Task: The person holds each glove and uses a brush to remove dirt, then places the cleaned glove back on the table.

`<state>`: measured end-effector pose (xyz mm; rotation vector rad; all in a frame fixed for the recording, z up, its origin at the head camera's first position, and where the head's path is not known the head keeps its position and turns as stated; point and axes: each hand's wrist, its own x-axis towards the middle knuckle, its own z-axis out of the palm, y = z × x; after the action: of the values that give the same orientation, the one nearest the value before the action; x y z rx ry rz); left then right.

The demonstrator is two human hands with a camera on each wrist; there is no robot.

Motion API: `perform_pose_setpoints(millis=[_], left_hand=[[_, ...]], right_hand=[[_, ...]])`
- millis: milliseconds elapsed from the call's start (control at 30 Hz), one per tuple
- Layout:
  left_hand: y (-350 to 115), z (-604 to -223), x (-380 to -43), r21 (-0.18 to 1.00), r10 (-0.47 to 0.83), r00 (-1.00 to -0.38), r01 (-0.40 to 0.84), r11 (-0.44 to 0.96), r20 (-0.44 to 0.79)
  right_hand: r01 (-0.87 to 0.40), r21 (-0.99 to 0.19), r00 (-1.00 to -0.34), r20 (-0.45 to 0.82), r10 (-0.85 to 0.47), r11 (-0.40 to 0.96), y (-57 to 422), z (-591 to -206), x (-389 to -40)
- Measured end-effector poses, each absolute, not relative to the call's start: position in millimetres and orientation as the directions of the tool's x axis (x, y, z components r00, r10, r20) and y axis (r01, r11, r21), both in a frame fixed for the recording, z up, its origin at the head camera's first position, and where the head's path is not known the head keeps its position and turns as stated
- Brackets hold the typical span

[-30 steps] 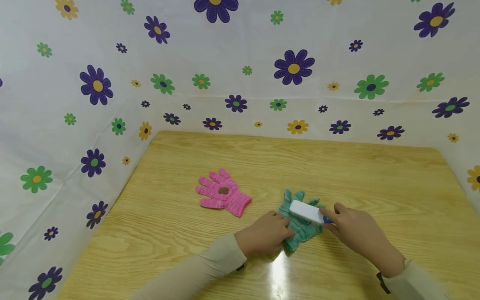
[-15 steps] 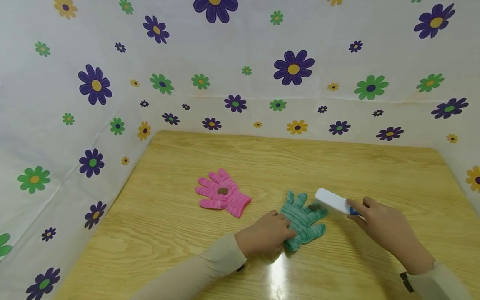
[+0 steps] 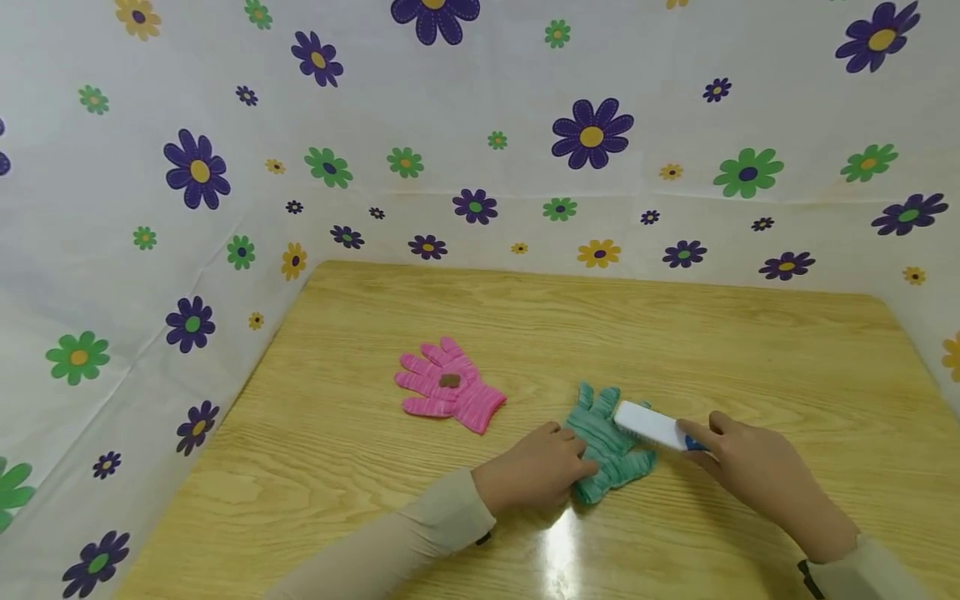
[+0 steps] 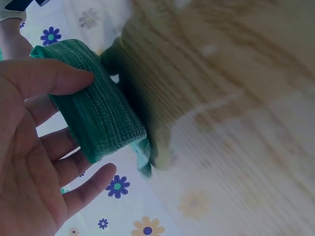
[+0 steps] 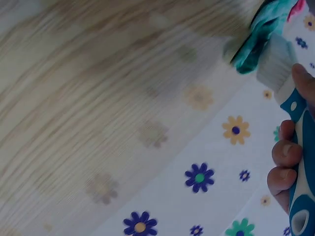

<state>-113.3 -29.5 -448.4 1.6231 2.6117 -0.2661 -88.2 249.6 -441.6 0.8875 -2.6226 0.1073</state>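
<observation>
Left hand [image 3: 534, 468] is pinching green glove [image 3: 603, 450] by cuff [image 4: 103, 110], other fingers loose; right hand [image 3: 768, 479] is gripping brush [image 3: 651, 426] over that glove; pink glove [image 3: 467, 402] is lying on table [image 3: 322, 492].

The left hand [image 3: 534, 468] holds the green glove [image 3: 606, 447]; over its fingers the right hand [image 3: 765, 477] grips a brush [image 3: 649, 425]. Nearby on the table [image 3: 300, 467] lies a pink glove [image 3: 463, 395].

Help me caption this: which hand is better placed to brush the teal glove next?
Probably the right hand: it grips the blue-handled brush at the teal knit glove, while the left hand pinches the glove's cuff.
</observation>
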Motion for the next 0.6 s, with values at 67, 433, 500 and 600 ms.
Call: perform_pose_setpoints(millis=[67,433,500,600], left_hand=[[-29.6,-448.6,-113.0,-0.128,0.882,-0.449,0.892,0.434,-0.144],[-29.7,-444.2,-111.8,-0.132,0.878,-0.453,0.890,0.436,-0.153],[-28.8,-444.9,-111.4,-0.133,0.877,-0.454,0.890,0.437,-0.159],[-27.1,-446.4,-110.7,-0.124,0.873,-0.459,0.888,0.444,-0.165]], right_hand=[[-0.604,0.039,-0.724,0.390,-0.569,0.796,258.6,-443.9,-89.7],[-0.643,0.083,-0.640,0.487,-0.594,0.761,288.1,-446.1,-97.8],[-0.670,0.092,-0.615,0.486,-0.621,0.736,282.9,-446.1,-97.2],[-0.709,0.099,-0.587,0.465,-0.663,0.698,274.0,-447.5,-95.9]])
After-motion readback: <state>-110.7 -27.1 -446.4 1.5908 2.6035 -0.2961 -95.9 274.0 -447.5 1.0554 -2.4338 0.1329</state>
